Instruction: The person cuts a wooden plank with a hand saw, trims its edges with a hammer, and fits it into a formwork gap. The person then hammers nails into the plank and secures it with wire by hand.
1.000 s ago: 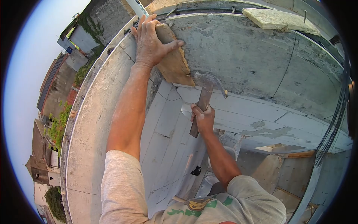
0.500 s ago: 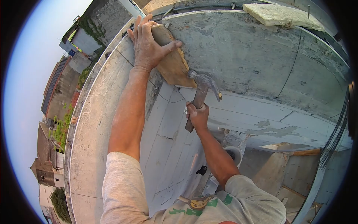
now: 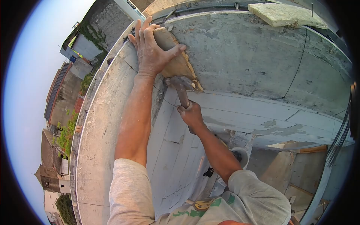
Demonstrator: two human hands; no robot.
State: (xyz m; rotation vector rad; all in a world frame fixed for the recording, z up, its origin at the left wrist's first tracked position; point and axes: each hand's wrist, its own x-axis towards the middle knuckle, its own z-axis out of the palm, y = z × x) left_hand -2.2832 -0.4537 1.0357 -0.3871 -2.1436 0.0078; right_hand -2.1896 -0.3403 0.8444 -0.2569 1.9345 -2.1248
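Note:
My left hand [image 3: 152,50] presses on a short wooden board [image 3: 178,65] in the corner between two grey concrete faces, its fingers spread over the upper end and the thumb across the board's edge. My right hand [image 3: 192,115] is wrapped round the handle of a claw hammer [image 3: 181,90]. The hammer's head lies at the lower end of the board, with its claw to the right. The board's right edge looks rough and splintered. Whether the hammer's face touches the wood cannot be made out.
Concrete panel [image 3: 247,56] at the right, curved-looking concrete wall [image 3: 101,131] at the left. Pale block wall [image 3: 168,150] below. A loose board [image 3: 285,15] with an upright nail lies on the top edge. Dark wires [image 3: 339,142] hang at the right; a bucket [image 3: 242,156] stands below.
The hammer and my right hand have moved left, so the head is now across the board's lower end rather than at its right corner. My left hand stays on the board.

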